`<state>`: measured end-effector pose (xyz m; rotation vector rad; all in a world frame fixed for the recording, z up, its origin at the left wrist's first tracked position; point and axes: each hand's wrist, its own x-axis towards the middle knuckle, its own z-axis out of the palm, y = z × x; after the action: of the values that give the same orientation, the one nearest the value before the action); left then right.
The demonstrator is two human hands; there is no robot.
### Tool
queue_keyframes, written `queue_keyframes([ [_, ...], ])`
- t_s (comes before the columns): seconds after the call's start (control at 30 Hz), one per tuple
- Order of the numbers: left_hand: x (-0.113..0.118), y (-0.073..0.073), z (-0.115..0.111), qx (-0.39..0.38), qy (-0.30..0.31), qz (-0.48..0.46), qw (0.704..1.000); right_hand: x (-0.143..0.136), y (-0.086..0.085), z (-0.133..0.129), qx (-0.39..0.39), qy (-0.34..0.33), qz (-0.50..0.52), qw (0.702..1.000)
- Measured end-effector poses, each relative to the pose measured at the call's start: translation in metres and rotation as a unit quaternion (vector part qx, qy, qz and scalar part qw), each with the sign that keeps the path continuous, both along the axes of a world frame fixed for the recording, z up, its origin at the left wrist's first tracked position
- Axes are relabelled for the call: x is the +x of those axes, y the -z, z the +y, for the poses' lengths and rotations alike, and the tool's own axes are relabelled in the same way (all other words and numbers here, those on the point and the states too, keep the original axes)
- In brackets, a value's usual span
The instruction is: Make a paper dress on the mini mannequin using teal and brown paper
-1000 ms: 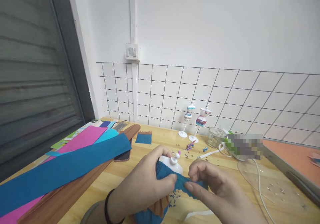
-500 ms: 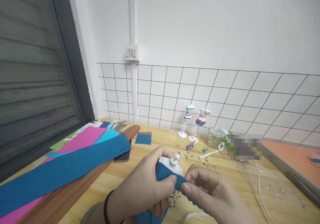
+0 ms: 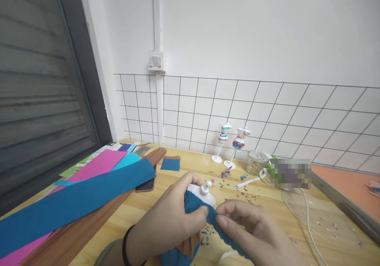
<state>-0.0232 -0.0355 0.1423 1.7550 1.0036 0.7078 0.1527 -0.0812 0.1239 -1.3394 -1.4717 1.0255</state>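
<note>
My left hand [image 3: 173, 218] is closed around a small white mannequin [image 3: 202, 192] with a round knob at its neck. Blue crepe paper [image 3: 191, 202] covers its upper body, and my left thumb presses on it. Between the thumb and fingers of my right hand [image 3: 252, 226] is the edge of a blue crepe paper strip [image 3: 227, 238], which runs from the mannequin down to the right. Below my left hand show pleated brown paper [image 3: 191, 245] and more blue paper [image 3: 176, 257]; the rest of the mannequin is hidden.
Long blue [image 3: 89, 202], pink [image 3: 101, 165] and brown sheets lie at left, partly over a phone [image 3: 146, 183]. Two small mannequins on stands [image 3: 219, 139] are by the wire grid. A glass jar [image 3: 257, 163], paper scraps, a white cable [image 3: 307, 218] and an orange board [image 3: 350, 183] are at right.
My hands and the mannequin have shifted very slightly up and to the left. Both grips look the same.
</note>
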Motion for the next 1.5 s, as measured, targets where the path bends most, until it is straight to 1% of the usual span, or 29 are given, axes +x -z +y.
queue_keyframes([
  [0.1,0.000,-0.001,-0.001,-0.003,-0.001,0.004,1.000,-0.001,0.000,-0.001,0.013,-0.004,0.001,1.000],
  [0.27,0.000,-0.003,-0.002,-0.013,-0.003,0.013,1.000,-0.003,0.002,0.001,0.015,0.037,0.002,0.999],
  [0.5,0.000,0.000,0.000,-0.018,0.002,0.005,1.000,-0.005,-0.002,0.003,0.026,0.070,-0.039,0.996],
  [0.67,0.001,0.001,-0.001,-0.032,0.004,-0.003,0.999,-0.006,-0.002,0.003,0.027,0.067,-0.040,0.997],
  [0.83,0.002,-0.002,0.000,-0.024,0.007,-0.004,1.000,-0.006,0.001,0.004,0.026,0.066,-0.036,0.997],
  [0.93,0.002,-0.001,0.002,-0.015,0.009,-0.010,1.000,-0.006,0.002,0.005,0.049,0.072,-0.049,0.995],
  [1.07,0.002,0.001,0.003,-0.021,0.021,-0.007,1.000,-0.007,0.004,0.005,0.100,0.091,-0.089,0.987],
  [1.13,0.002,0.002,0.003,-0.011,0.015,0.000,1.000,-0.007,0.006,0.005,0.121,0.096,-0.106,0.982],
  [1.27,0.003,0.004,0.005,0.017,0.000,0.000,1.000,-0.006,0.008,0.006,0.141,0.072,-0.120,0.980],
  [1.37,0.001,0.005,0.009,0.014,0.023,-0.014,1.000,-0.005,0.008,0.006,0.134,0.052,-0.114,0.983],
  [1.5,-0.005,0.005,0.018,-0.010,0.076,-0.032,0.997,-0.005,0.007,0.006,0.133,0.048,-0.111,0.984],
])
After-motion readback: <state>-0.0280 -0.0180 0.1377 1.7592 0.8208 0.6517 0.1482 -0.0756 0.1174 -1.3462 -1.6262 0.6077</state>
